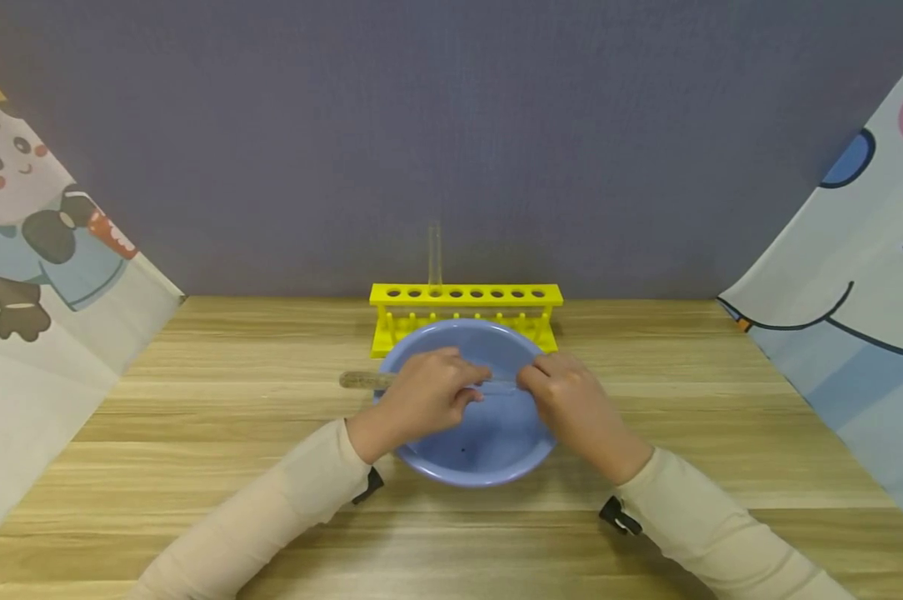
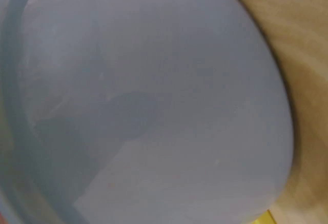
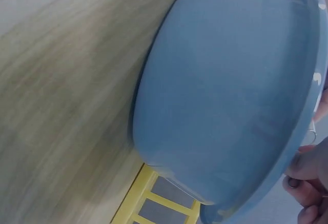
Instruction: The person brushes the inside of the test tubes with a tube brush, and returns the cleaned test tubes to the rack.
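My left hand [image 1: 431, 392] grips a glass test tube [image 1: 502, 387] held level over a blue basin [image 1: 470, 481]. The tube's rounded end pokes out left of the hand, past the basin's rim, and looks filled with the brown bristles of a test tube brush [image 1: 366, 380]. At the tube's right end, my right hand [image 1: 571, 404] has its fingers curled and pinched, apparently on the brush's thin handle, mostly hidden by the fingers. In the right wrist view the right-hand fingers [image 3: 307, 167] show beside the basin's rim, near a clear glass edge. The left wrist view catches only the basin's outside.
Behind the basin stands a yellow test tube rack [image 1: 466, 294] with one upright clear test tube [image 1: 435, 258] in it. A small dark speck lies on the basin's floor. A grey wall [image 1: 451, 150] closes off the wooden table's [image 1: 256, 375] back edge.
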